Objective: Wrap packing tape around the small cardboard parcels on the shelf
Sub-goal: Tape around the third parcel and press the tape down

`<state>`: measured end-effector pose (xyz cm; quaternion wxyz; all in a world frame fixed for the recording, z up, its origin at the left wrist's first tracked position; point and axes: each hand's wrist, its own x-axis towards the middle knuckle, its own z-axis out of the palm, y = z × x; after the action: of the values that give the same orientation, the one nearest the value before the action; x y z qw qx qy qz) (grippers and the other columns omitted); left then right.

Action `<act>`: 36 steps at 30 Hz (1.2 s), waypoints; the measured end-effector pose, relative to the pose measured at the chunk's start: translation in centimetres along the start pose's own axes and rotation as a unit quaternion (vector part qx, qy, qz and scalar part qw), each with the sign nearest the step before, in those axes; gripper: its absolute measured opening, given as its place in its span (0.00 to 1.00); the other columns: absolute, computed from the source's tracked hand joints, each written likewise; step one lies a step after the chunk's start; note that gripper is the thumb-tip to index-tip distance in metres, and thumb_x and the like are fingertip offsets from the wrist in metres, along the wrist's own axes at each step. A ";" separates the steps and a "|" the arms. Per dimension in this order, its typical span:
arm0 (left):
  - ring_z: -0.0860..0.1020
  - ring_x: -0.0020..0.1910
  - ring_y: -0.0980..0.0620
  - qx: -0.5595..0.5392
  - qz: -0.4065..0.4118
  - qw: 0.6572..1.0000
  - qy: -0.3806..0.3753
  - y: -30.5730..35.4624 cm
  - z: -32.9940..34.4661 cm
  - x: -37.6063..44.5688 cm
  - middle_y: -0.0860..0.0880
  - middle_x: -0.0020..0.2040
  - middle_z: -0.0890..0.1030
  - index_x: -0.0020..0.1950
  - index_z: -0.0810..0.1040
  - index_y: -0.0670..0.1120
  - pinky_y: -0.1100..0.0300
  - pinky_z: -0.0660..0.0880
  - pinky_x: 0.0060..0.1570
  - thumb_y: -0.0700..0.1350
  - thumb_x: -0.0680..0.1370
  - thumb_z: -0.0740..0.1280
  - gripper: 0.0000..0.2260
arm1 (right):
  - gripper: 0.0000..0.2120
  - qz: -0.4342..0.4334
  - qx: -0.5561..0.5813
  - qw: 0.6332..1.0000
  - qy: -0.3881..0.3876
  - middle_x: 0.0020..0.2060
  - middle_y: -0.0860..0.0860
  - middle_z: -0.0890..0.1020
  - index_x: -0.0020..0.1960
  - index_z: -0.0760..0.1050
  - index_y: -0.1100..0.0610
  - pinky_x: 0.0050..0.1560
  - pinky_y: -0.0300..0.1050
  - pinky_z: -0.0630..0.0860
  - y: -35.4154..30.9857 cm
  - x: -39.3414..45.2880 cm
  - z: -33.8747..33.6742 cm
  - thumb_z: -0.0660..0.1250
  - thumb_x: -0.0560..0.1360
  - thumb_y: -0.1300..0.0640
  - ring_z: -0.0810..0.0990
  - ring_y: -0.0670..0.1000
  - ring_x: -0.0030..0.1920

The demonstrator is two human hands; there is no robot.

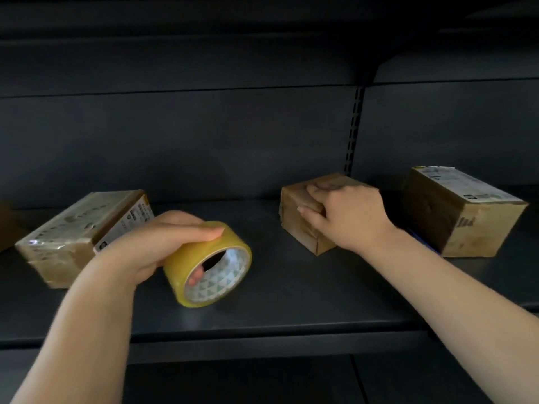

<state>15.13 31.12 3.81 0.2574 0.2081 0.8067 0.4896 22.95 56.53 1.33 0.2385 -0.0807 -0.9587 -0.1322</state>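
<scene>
On the dark grey metal shelf (291, 293) I see a taped brown cardboard parcel (75, 231) at far left. My left hand (157, 243) has its grip closed around a yellow roll of packing tape (207, 266). My right hand (347, 214) grips the small brown cardboard box (300, 217) mid-shelf. A labelled brown parcel (463, 211) sits rightmost, against the dim back panel (204, 147).

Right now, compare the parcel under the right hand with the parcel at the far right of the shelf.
The middle parcel is smaller; the far-right parcel is bigger and longer. The right hand grips the middle parcel; nothing touches the far-right parcel. A white label shows on the far-right parcel, none on the middle one. Both are brown cardboard on the shelf.
</scene>
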 end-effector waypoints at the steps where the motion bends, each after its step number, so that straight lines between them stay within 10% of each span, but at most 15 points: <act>1: 0.76 0.19 0.51 0.002 0.001 1.000 -0.003 -0.3 -0.4 -0.7 0.45 0.21 0.77 0.47 0.78 0.41 0.61 0.73 0.21 0.65 0.37 0.78 0.45 | 0.28 0.002 0.009 1.000 0.005 0.67 0.48 0.73 0.73 0.62 0.49 0.43 0.44 0.72 -0.7 -0.5 -0.2 0.47 0.78 0.37 0.78 0.52 0.57; 10: 0.75 0.17 0.49 -0.058 0.023 0.998 -0.011 -1.0 -0.5 -2.3 0.41 0.20 0.75 0.46 0.79 0.38 0.62 0.73 0.19 0.62 0.37 0.80 0.45 | 0.42 -0.003 0.115 0.993 -0.014 0.70 0.48 0.70 0.72 0.65 0.49 0.66 0.48 0.67 0.0 -1.8 0.5 0.47 0.66 0.26 0.68 0.51 0.70; 19: 0.76 0.19 0.49 -0.144 0.076 0.986 -0.025 -0.6 0.5 -0.9 0.41 0.21 0.77 0.35 0.83 0.43 0.61 0.75 0.22 0.62 0.41 0.80 0.31 | 0.31 0.049 0.039 0.995 0.075 0.40 0.56 0.84 0.55 0.79 0.58 0.31 0.43 0.73 -0.7 0.1 0.9 0.49 0.70 0.38 0.83 0.59 0.38; 29: 0.75 0.18 0.52 -0.208 0.134 0.968 -0.037 1.3 -0.4 -0.1 0.44 0.20 0.76 0.28 0.82 0.44 0.63 0.73 0.21 0.55 0.42 0.82 0.23 | 0.26 0.165 0.277 0.943 0.082 0.48 0.55 0.80 0.59 0.73 0.51 0.40 0.46 0.67 1.5 1.4 -0.5 0.50 0.73 0.37 0.77 0.59 0.50; 36: 0.79 0.22 0.52 -0.146 0.067 0.986 -0.043 3.7 3.6 2.1 0.44 0.24 0.80 0.43 0.76 0.39 0.62 0.78 0.26 0.44 0.66 0.68 0.11 | 0.16 0.252 0.398 0.881 0.056 0.40 0.54 0.77 0.41 0.72 0.55 0.43 0.50 0.69 3.3 2.4 -0.4 0.56 0.78 0.44 0.75 0.57 0.46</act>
<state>16.07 36.43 5.31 0.2858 0.2427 0.6989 0.6090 21.79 59.76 3.50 0.3287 -0.2105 -0.8631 0.3204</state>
